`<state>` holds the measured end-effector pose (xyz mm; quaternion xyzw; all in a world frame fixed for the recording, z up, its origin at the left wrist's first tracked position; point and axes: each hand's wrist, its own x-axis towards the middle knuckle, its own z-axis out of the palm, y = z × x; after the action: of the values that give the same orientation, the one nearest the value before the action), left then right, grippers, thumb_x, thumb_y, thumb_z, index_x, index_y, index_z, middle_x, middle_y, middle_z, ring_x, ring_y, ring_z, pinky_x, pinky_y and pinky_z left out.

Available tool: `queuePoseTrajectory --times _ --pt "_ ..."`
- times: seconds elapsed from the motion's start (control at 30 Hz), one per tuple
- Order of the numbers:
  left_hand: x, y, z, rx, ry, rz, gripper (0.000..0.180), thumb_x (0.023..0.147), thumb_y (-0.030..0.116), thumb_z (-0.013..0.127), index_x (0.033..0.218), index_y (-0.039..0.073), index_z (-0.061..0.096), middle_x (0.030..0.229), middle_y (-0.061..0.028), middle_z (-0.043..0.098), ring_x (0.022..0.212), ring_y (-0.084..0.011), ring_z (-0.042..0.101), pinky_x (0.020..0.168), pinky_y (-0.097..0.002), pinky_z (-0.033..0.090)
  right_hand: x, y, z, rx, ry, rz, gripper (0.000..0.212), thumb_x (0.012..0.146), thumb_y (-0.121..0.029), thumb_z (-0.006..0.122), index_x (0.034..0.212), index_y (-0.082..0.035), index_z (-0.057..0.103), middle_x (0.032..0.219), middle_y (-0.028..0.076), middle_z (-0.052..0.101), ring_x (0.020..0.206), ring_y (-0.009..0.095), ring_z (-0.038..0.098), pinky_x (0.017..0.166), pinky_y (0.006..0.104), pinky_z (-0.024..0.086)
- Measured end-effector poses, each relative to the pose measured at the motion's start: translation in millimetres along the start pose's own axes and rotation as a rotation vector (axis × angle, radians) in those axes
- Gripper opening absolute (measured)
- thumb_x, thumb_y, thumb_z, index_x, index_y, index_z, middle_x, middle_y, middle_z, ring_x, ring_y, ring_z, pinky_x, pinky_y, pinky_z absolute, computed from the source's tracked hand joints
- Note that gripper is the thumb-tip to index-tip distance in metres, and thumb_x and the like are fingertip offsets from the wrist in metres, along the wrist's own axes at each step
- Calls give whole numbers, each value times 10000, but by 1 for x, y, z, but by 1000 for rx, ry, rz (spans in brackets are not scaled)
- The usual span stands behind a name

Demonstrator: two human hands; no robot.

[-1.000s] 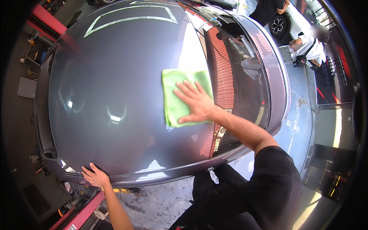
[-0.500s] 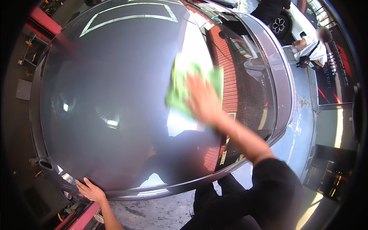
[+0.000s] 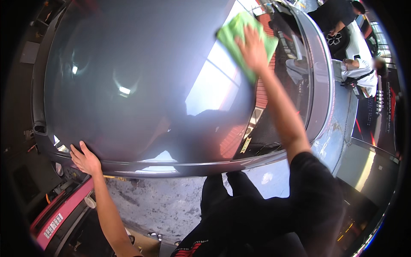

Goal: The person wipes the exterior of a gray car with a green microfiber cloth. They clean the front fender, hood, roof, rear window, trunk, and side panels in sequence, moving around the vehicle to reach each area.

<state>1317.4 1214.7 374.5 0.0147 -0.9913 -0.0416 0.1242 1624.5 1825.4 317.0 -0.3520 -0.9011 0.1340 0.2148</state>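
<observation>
A glossy dark grey car body panel (image 3: 141,85) fills most of the view. My right hand (image 3: 253,48) presses flat on a green cloth (image 3: 233,32) far out on the panel, arm stretched forward. My left hand (image 3: 85,158) rests with fingers spread on the panel's near lower-left edge and holds nothing.
The panel's rim (image 3: 184,167) curves just in front of my legs above a speckled concrete floor (image 3: 145,201). A red bar of equipment (image 3: 55,216) lies low at the left. A person in white (image 3: 357,73) crouches at the far right beside another person in dark clothes (image 3: 334,17).
My right hand has slid the green cloth away from me, up and across the panel toward its far side. My left hand has stayed on the near edge.
</observation>
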Motion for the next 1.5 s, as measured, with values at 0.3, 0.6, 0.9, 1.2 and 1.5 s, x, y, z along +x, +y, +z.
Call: queuePoseTrajectory --times 0.3,0.6,0.9,1.2,1.5 --pt "-6 7 -5 10 -43 -1 764 1038 696 344 1649 241 286 1711 -141 239 1573 -374 204 1238 -594 193 -266 -115 -81 21 -474 18 907 965 -604 567 1631 -63 273 1709 212 189 1588 422 129 1248 634 95" --pt "-12 14 -10 54 -28 2 742 1067 644 329 1639 171 303 1692 -187 251 1552 -401 231 1229 -575 214 134 38 2 -83 -183 361 909 1001 -686 396 1651 -73 228 1729 147 188 1604 322 141 1281 552 127" --pt "-10 13 -15 -25 3 69 705 1078 590 382 1613 133 357 1656 -195 315 1535 -383 269 1226 -533 232 145 -403 101 151 -355 -648 1084 870 -841 421 1616 -60 322 1704 136 268 1591 326 189 1293 523 108" --pt "-21 17 -20 37 -31 19 718 1071 615 354 1630 166 320 1686 -176 274 1553 -401 222 1224 -582 198 107 -110 21 -166 -253 -192 917 931 -710 549 1596 -101 380 1664 200 323 1559 368 269 1245 540 251" --pt "-21 21 -19 -18 -36 -8 733 1059 634 366 1625 169 326 1680 -202 267 1560 -402 204 1241 -556 180 95 -352 46 74 -404 -493 1042 865 -852 435 1645 -175 301 1727 141 193 1598 364 137 1278 584 115"
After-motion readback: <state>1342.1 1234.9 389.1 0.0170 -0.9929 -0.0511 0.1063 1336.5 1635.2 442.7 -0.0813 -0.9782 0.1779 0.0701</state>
